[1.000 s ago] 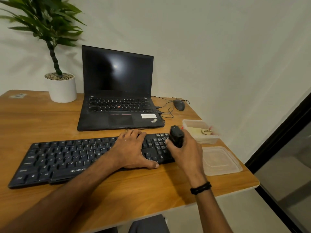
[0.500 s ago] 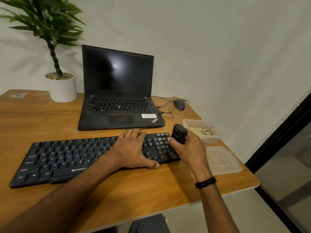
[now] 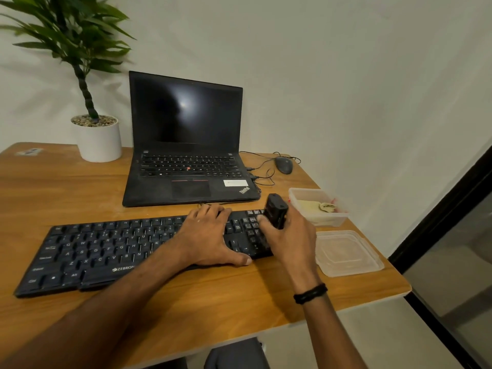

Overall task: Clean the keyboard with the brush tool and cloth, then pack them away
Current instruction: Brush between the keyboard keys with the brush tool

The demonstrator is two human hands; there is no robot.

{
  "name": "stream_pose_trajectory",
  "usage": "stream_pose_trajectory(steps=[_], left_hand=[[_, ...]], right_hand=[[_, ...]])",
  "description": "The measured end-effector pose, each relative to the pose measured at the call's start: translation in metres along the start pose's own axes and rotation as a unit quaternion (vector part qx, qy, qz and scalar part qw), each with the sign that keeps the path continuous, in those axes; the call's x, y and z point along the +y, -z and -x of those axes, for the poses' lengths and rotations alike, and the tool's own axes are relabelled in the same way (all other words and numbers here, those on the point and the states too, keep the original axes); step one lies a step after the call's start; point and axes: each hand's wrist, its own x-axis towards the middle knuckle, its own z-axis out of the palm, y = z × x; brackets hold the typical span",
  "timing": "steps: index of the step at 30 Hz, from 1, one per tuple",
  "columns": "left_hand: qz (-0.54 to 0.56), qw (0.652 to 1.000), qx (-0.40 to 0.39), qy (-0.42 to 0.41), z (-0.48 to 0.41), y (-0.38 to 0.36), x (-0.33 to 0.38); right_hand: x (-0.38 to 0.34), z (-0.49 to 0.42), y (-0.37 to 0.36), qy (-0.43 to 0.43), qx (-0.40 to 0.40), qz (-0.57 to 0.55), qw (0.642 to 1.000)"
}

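Keyboard (image 3: 106,251) lengthwise across lower-centre frame. Brush tool (image 3: 275,211) near upright, lower end on right-hand keys, right hand (image 3: 290,235) curled round it. Left hand (image 3: 210,235) flat on keys. Wooden table (image 3: 186,302), white wall (image 3: 346,75).

My keyboard (image 3: 106,251) is black with white lettering. The brush (image 3: 276,210) is black. The laptop (image 3: 186,115) is black, with a red dot among its keys and a white sticker. The desk (image 3: 53,193) is honey-brown wood grain. The pot (image 3: 99,141) is white; the leaves (image 3: 72,30) are green. The cloth (image 3: 311,205) is pale yellow-green, in a clear tub (image 3: 306,194). My wristband (image 3: 310,293) is black.
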Motion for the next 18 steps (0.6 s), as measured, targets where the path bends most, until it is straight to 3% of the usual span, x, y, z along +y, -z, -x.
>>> stream_pose_trajectory(steps=[3,7,12,16,18], left_hand=[[-0.002,1.0,-0.001,-0.005,0.0,-0.001,-0.001],[-0.001,1.0,0.005,-0.004,0.0,-0.001,-0.002],[0.001,1.0,-0.005,-0.009,0.0,0.0,-0.001],[-0.002,1.0,0.001,-0.003,-0.001,0.002,-0.001],[-0.005,1.0,-0.004,-0.007,0.0,0.002,0.001]], right_hand=[[-0.006,0.004,-0.006,0.008,-0.049,-0.05,0.997],[-0.007,0.0,-0.002,-0.025,0.037,0.031,0.999],[-0.001,-0.004,-0.005,0.009,-0.034,-0.036,0.999],[0.0,-0.012,-0.001,-0.025,0.055,0.025,0.998],[-0.001,-0.011,-0.003,-0.016,-0.003,-0.035,0.999]])
